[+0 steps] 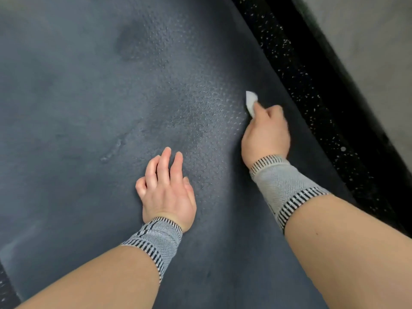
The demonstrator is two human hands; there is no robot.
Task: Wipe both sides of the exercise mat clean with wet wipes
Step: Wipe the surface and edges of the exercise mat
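Observation:
A dark blue-grey exercise mat [89, 97] fills most of the view, lying flat, with a damp, shiny textured patch in its middle. My right hand [266, 132] grips a white wet wipe [251, 101] and presses it on the mat near the mat's right edge; most of the wipe is hidden under the fingers. My left hand [166, 188] rests on the mat below the damp patch, fingers spread and lightly bent, holding nothing. Both wrists wear grey knitted bands.
Along the mat's right edge runs black speckled rubber flooring [312, 90]. Beyond it, at the upper right, is a grey surface [367, 41]. A sliver of the speckled floor [5, 291] shows at the lower left corner.

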